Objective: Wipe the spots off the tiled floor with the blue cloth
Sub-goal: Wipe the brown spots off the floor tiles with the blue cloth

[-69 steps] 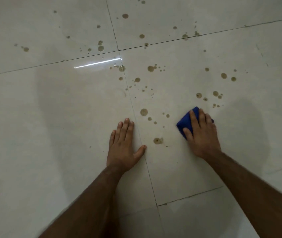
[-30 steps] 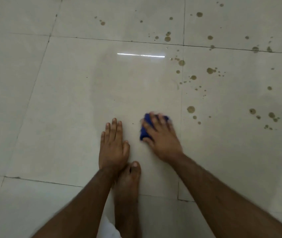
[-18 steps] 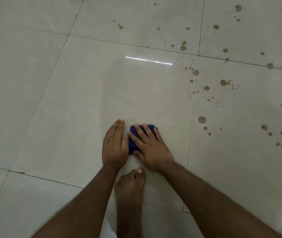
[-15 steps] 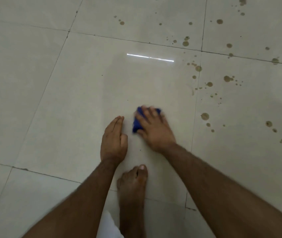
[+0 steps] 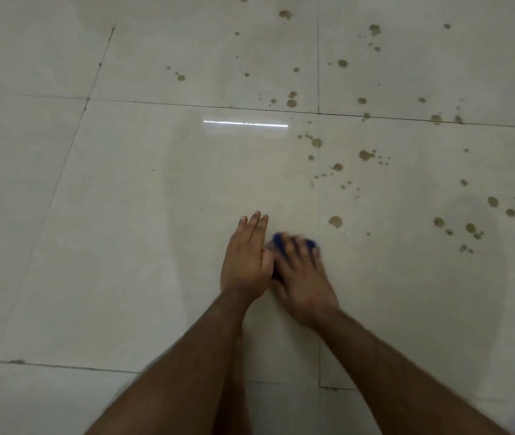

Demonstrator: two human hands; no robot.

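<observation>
My right hand [image 5: 301, 277] presses the folded blue cloth [image 5: 278, 240] flat on the pale tiled floor [image 5: 124, 215]; only the cloth's far edge shows between and past the blurred fingers. My left hand [image 5: 245, 262] lies flat on the tile right beside it, fingers together, touching the right hand's thumb side. Brown spots [image 5: 335, 221] are scattered over the tiles to the right and beyond, the nearest one a short way past the cloth to its right.
Dark grout lines [image 5: 318, 183] cross the floor. A bright light streak [image 5: 245, 123] reflects on the tile ahead. More brown spots [image 5: 469, 229] cluster at the right. My leg is partly hidden below my left forearm.
My right hand has slid the cloth back toward me and against my left hand, and it is blurred with motion. The view has shifted; my foot is now mostly hidden under my forearm.
</observation>
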